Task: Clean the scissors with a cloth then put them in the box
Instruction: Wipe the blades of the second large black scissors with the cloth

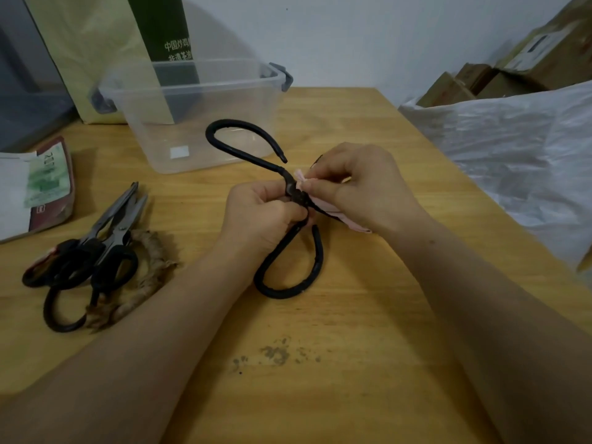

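Head camera looks down on a wooden table (368, 315) that fills most of the frame. A crinkled white plastic sack (519, 149) lies along its right edge, with brown cardboard cartons (528, 59) stacked behind it against the wall. At the far left a tall yellow-green paper bag (96, 43) stands upright, and just in front of it sits the clear plastic box (192, 84), lidless, with grey latches at its ends. Two bare forearms reach in from the bottom of the frame and meet near the table's middle, just in front of the box. The left hand (259, 216) has its fingers curled tightly round the black scissors (290, 187) at the neck, near the pivot. The two big loop handles are spread wide, one arching towards the box and the other pointing back at the person. The scissors are outside the box, and whether the near loop rests on the wood cannot be told. The right hand (358, 184) pinches a pale pink cloth (355, 226) against the metal just past the pivot. The cloth and that hand hide the blades. To the left lies a heap of other scissors (109, 238), one with handles wrapped in frayed twine (144, 277). Beyond them is a flat printed packet (48, 187). Small dark smudges (275, 354) mark the wood nearer the person.
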Demonstrator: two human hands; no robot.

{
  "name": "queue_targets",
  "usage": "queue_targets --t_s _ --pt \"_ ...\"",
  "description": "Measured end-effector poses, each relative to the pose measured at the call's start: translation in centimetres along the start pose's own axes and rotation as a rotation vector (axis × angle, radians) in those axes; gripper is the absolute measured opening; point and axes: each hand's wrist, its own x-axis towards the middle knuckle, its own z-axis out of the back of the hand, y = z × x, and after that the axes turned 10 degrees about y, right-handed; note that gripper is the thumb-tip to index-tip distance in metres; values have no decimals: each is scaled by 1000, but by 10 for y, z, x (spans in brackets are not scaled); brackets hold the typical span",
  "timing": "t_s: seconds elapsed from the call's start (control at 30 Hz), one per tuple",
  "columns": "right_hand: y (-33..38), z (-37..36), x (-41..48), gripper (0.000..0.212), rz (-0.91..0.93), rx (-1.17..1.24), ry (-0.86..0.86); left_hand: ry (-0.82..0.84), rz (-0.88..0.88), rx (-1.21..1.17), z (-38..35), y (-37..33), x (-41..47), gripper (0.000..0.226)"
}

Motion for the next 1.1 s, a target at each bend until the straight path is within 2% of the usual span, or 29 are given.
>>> queue_targets --t_s 0.27,0.5,0.7,0.87,0.93,0.97,1.03,1.1 --pt "-6 -5 8 9 174 -221 88 -34 14 40 0 2 2 30" --pt "-2 -3 7 10 236 -259 171 -43 20 55 0 1 2 27" --pt "-1 -1 5 9 189 -207 260 -31 16 57 0 0 2 23" --pt "-2 3 2 12 -1 -241 312 -12 37 38 2 0 2 25" --pt "-3 5 1 12 -114 -299 248 4 56 20 2 0 1 27" --pt "-4 7 1 14 -138 -308 163 5 64 -2 3 -1 1 28" --pt "-4 9 0 13 -105 -295 -39 -1 71 -46 3 -3 0 29" --pt "0 7 -1 4 -21 -96 -103 -5 62 -38 3 -3 1 30"
